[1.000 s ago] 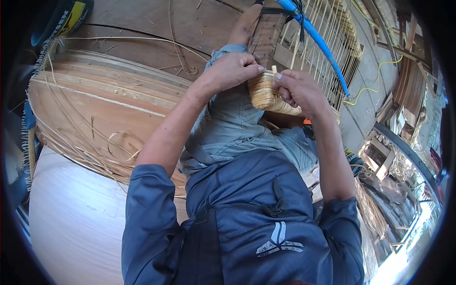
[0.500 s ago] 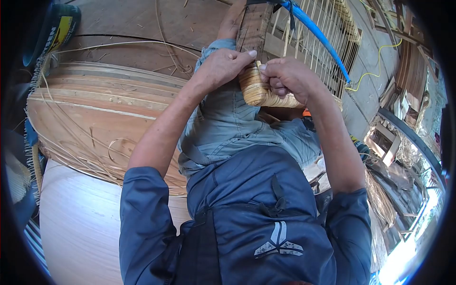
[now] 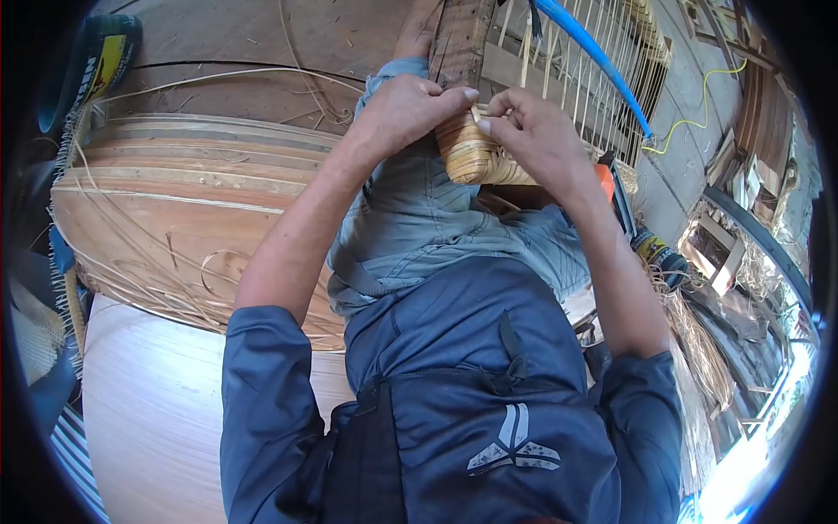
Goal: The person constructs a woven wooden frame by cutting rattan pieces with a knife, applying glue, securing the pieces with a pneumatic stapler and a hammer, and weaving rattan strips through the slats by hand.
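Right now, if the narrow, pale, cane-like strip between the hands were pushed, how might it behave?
The narrow, pale, cane-like strip would probably flex: similar yellowish wrapping curves in snug, rounded turns beside it. It is likely light, looking slim against the right hand.

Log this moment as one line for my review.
left hand: thumb at wrapped corner | right hand: fingertips by short strip end, grip unclear | blue tube: beyond right hand
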`<move>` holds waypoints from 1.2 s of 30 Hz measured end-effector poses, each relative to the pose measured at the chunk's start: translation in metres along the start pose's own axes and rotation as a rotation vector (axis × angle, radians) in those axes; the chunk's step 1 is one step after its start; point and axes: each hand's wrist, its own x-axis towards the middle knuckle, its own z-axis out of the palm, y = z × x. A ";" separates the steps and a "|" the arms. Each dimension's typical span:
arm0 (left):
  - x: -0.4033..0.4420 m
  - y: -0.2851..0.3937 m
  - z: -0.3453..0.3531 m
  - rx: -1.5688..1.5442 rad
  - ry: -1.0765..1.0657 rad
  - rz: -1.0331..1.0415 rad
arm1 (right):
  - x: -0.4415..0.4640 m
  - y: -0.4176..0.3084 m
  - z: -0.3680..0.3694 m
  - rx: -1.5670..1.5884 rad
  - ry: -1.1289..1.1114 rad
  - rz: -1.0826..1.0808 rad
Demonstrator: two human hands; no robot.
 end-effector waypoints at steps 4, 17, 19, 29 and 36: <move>0.000 -0.002 0.002 -0.028 0.012 0.003 | -0.008 0.009 0.016 0.231 0.141 -0.082; -0.003 -0.014 -0.008 -0.253 -0.184 0.044 | -0.006 0.017 0.032 0.095 0.379 -0.401; -0.002 -0.014 -0.007 -0.278 -0.196 0.056 | -0.009 0.014 0.033 0.067 0.398 -0.390; -0.004 -0.003 -0.006 -0.269 -0.162 -0.015 | -0.008 0.014 0.041 0.092 0.496 -0.426; -0.003 0.002 -0.013 -0.281 -0.242 -0.040 | -0.010 0.017 0.038 0.140 0.427 -0.409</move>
